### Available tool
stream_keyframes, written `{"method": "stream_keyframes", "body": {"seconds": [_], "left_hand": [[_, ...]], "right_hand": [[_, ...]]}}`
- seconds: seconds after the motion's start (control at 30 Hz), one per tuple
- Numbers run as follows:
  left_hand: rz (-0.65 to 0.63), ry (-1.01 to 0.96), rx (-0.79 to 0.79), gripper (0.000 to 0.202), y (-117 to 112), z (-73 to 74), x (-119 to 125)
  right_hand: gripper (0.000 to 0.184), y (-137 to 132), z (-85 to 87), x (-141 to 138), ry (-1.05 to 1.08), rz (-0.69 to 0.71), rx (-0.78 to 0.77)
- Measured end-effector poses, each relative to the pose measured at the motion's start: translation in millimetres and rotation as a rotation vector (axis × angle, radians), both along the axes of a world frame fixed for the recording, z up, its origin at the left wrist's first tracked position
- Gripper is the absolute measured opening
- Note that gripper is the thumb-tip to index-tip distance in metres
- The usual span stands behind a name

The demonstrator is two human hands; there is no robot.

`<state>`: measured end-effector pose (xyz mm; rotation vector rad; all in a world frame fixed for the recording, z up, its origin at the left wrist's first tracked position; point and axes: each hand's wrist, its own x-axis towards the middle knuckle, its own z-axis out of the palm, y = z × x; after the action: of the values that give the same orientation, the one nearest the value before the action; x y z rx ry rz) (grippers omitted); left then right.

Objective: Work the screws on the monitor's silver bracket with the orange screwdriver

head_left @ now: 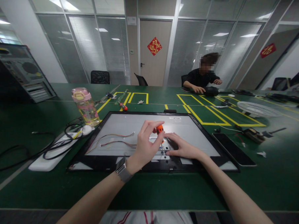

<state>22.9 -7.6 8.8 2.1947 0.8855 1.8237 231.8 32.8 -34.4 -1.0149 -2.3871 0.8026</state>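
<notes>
In the head view my left hand (148, 141), with a watch on its wrist, grips the orange and black handle of a screwdriver (160, 128). The screwdriver stands roughly upright, its shaft pointing down at a small metal bracket (165, 157) on the back of a flat display panel (200, 137). My right hand (184, 147) rests on the panel beside the bracket, thumb and fingers apart around the screwdriver's lower end. Whether the tip sits in a screw is too small to tell. Thin cables (113, 144) lie across the panel left of my left hand.
To the left are a pink-lidded bottle (84, 104), a white power strip (51, 154) with black cables and a computer case (22, 73). A phone (233, 148) lies on the right. Another screwdriver (124, 107) lies behind the panel. A person (203, 74) sits across the table.
</notes>
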Motion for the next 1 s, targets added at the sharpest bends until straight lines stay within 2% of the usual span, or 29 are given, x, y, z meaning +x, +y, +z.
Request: {"method": "stream_keyframes", "body": {"seconds": [0.33, 0.57, 0.7, 0.83, 1.0], "left_hand": [[0.024, -0.004, -0.007, 0.024, 0, 0.6, 1], [0.066, -0.045, -0.052, 0.02, 2, -4.4, 2], [0.044, -0.025, -0.06, 0.023, 4, -4.8, -1], [-0.04, 0.074, -0.053, 0.03, 7, -1.0, -6], [-0.015, 0.059, -0.044, 0.032, 12, 5.0, -12]], "right_hand": [[0.068, 1, -2.8, 0, -0.012, -0.003, 0.025], [0.07, 0, -1.1, 1, -0.003, -0.003, 0.004], [0.07, 1, -1.4, 1, 0.0, 0.002, 0.004], [0.071, 0, 0.5, 0, -0.014, -0.004, -0.013], [0.068, -2, 4.3, -1, -0.022, -0.008, -0.016]]}}
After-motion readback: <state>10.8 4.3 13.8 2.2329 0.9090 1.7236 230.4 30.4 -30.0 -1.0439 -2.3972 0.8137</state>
